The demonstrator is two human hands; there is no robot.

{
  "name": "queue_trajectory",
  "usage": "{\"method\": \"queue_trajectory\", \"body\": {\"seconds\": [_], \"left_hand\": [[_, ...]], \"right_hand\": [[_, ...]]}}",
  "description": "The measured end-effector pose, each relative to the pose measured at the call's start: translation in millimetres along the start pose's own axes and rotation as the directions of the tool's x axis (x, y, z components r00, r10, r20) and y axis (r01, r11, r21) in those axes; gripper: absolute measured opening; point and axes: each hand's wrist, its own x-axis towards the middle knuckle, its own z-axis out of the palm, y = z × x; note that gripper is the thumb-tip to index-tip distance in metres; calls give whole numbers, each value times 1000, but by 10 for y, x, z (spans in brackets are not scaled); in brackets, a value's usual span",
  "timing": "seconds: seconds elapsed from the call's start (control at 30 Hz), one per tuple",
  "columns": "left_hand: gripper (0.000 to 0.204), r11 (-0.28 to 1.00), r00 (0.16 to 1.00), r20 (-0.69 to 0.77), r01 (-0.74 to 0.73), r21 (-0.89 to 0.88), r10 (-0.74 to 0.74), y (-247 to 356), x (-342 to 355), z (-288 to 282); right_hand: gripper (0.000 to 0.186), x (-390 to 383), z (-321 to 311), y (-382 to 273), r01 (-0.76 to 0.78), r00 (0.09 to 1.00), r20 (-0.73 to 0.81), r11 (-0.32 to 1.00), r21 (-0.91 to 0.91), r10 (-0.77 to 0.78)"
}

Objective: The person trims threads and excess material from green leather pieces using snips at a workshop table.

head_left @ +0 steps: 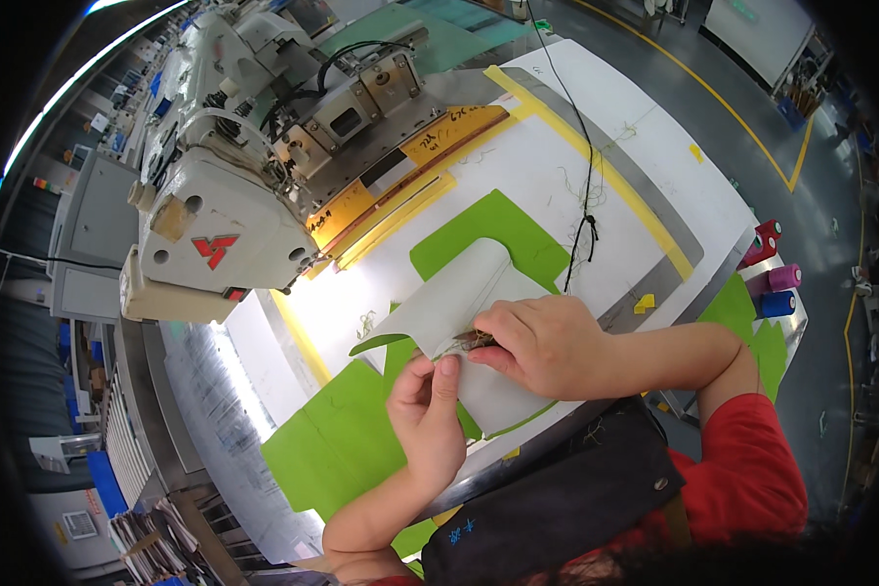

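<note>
My left hand [428, 415] is closed, pinching the edge of a panel [464, 283] with a pale backing and a green face between thumb and fingers. The panel is curled, its pale side up and green showing along its edges. My right hand [547, 347] is closed around a small dark metal tool [476, 340], mostly hidden by the fingers. The tool's tip lies against the panel, close to my left fingertips, among loose thread ends. Under and beside the panel lie flat green pieces [337, 444], with another green piece [498, 227] behind it.
A large white sewing machine [210, 230] stands at the left, with a yellow-edged clamp frame [410, 161] beside it. Yellow tape [606, 166] borders the white worktop [674, 146]. A knotted black cord [588, 230] hangs behind my hands. Thread spools [776, 278] stand at the right.
</note>
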Motion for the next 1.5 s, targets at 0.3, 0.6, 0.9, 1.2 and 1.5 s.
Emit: {"method": "queue_trajectory", "body": {"seconds": [0.3,0.6,0.9,1.2,1.5], "left_hand": [[5,990,999,15,-47,130,46,-44,-22,20],[5,981,997,68,-53,188,41,-10,10,-24],[7,984,997,76,-35,177,22,3,9,-8],[7,987,998,68,-2,160,-8,18,6,5],[7,989,997,75,-16,150,4,28,30,18]], "right_hand": [[24,-23,62,11,-12,1000,-20,998,57,14],[22,-28,15,29,-101,994,67,976,194,89],[22,-41,35,54,1,999,-32,996,89,2],[22,-68,58,79,24,999,-50,997,74,-21],[21,-64,63,93,23,997,-70,993,117,-15]]}}
